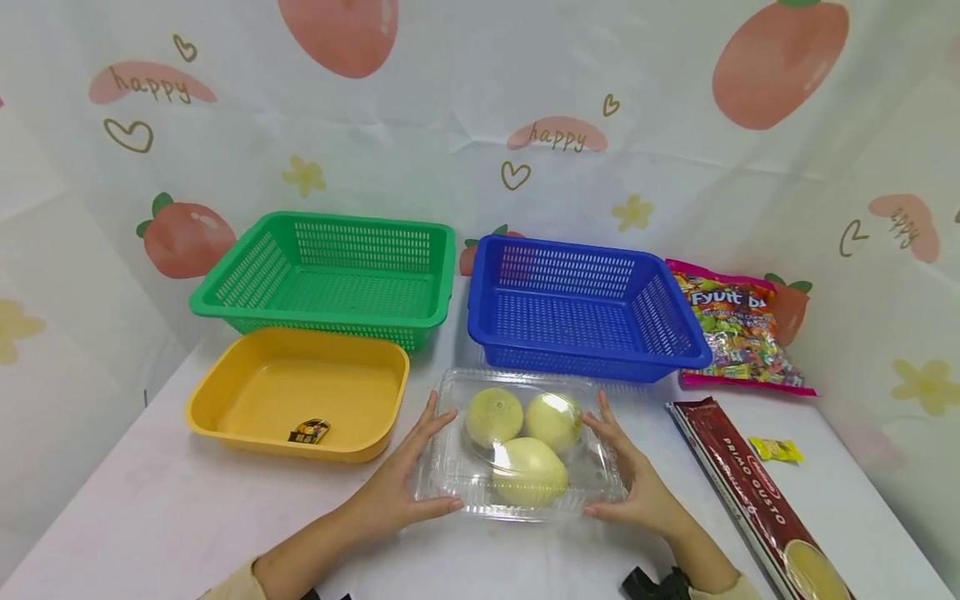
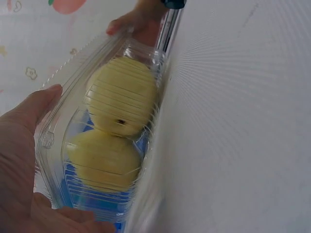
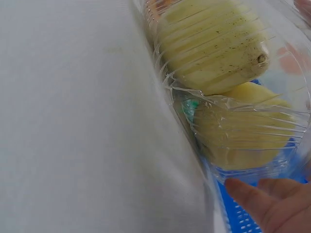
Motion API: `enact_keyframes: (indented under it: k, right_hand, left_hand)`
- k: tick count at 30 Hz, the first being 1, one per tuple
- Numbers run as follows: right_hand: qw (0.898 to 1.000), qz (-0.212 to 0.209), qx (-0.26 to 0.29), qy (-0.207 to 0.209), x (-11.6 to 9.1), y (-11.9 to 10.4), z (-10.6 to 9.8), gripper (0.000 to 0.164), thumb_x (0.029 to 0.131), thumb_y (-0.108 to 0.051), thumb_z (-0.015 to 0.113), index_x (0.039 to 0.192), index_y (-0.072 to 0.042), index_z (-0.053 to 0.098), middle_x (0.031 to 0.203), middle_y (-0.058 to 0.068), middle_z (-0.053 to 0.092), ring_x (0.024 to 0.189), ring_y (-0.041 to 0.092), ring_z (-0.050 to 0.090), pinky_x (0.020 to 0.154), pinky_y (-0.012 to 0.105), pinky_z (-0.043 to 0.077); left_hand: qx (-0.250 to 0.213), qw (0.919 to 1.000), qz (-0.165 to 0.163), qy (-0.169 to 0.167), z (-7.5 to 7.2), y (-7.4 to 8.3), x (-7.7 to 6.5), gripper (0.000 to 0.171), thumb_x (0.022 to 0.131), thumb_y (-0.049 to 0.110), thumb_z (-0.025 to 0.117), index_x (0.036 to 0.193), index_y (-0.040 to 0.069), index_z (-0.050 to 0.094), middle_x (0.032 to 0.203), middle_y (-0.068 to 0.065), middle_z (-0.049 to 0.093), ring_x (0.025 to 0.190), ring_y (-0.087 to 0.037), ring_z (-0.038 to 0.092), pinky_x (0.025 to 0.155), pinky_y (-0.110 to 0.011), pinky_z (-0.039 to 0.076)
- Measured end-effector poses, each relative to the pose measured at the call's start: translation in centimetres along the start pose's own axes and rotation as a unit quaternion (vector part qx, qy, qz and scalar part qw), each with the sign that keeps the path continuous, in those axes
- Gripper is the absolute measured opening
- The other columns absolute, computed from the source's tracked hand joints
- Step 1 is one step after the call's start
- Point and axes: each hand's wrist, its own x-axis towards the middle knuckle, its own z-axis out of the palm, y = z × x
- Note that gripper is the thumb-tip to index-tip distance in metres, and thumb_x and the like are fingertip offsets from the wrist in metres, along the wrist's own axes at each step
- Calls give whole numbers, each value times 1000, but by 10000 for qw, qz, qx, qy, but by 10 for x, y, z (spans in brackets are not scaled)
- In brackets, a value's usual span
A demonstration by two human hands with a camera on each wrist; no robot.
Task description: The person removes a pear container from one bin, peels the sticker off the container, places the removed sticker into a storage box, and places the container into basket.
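Observation:
A clear plastic clamshell box [image 1: 592,479] with its lid down sits on the white table in front of me. Inside lie three pale yellow-green round fruits [image 1: 531,473], melon-like, one in front and two behind. My left hand [image 1: 390,487] grips the box at its left side, thumb at the front corner and fingers along the edge. On the opposite side my right hand [image 1: 641,483] holds it the same way. Seen from the left wrist, the left thumb [image 2: 41,104] presses the rim. In the right wrist view, right-hand fingertips [image 3: 238,191] are at the box's end.
Behind stand a green basket [image 1: 322,323] and a blue basket [image 1: 585,354]. A yellow tub [image 1: 300,367] at left holds a small black-and-gold packet [image 1: 309,431]. To the right lie a candy bag [image 1: 738,333], a long dark-red pasta pack [image 1: 757,492] and a yellow wrapped sweet [image 1: 776,450].

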Motion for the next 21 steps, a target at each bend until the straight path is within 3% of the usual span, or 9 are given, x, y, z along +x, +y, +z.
enact_keyframes:
  k: [9,17,21]
  right_hand:
    - [9998,32,127,134,0,-1,1,88,56,15,75,135,8,37,154,26,-6,143,11,20,111,10,14]
    - [9994,224,176,171,1,-3,4,86,59,13,74,136,7,37,154,26,-8,145,6,10,111,8,12]
    - [9985,455,237,202,0,-6,6,84,61,14,73,136,6,36,155,22,-9,143,3,14,110,7,13]
  left_hand:
    - [-281,9993,-92,-243,2,-1,0,88,79,27,74,147,18,19,157,-4,-15,143,-39,-5,107,-65,12]
    - [-375,9990,-157,-173,4,-1,-1,87,78,27,74,146,18,19,157,-6,-16,142,-40,-7,106,-67,12]
    - [-536,9980,-253,-200,4,-2,-1,87,79,27,74,145,18,19,157,-4,-18,143,-39,-9,106,-67,15]
